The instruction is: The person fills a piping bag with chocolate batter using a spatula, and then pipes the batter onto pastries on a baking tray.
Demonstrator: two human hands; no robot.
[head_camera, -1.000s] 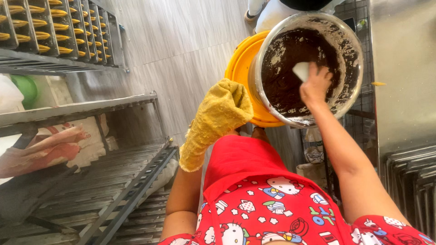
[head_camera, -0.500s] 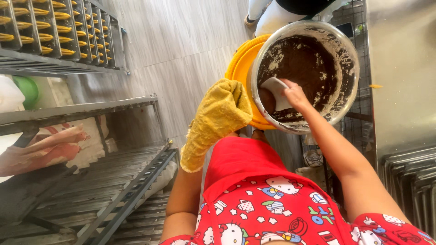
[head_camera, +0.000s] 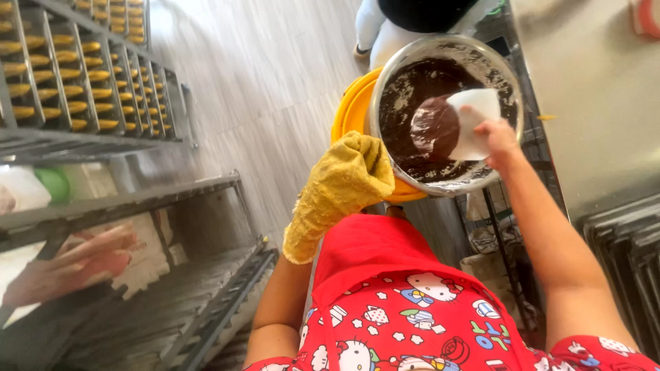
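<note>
A steel mixing bowl [head_camera: 385, 89] smeared inside with dark chocolate batter is tilted toward me over a yellow tub [head_camera: 350, 110]. My left hand [head_camera: 347, 178], inside a yellow oven mitt, grips the bowl's near rim. My right hand [head_camera: 496, 134] holds a white flat scraper [head_camera: 474, 120] inside the bowl, with a lump of batter [head_camera: 434, 127] piled on its blade.
A rack of trays with yellow moulded cakes [head_camera: 75, 75] stands at the upper left, with metal shelves [head_camera: 137, 199] below it. Another person [head_camera: 419, 20] in white trousers stands beyond the bowl. A steel surface [head_camera: 591, 89] runs along the right.
My right hand swept the scraper from the bowl's right side down across the bottom, and it now lifts up with a scoop of batter on it. The mitt has kept its hold.
</note>
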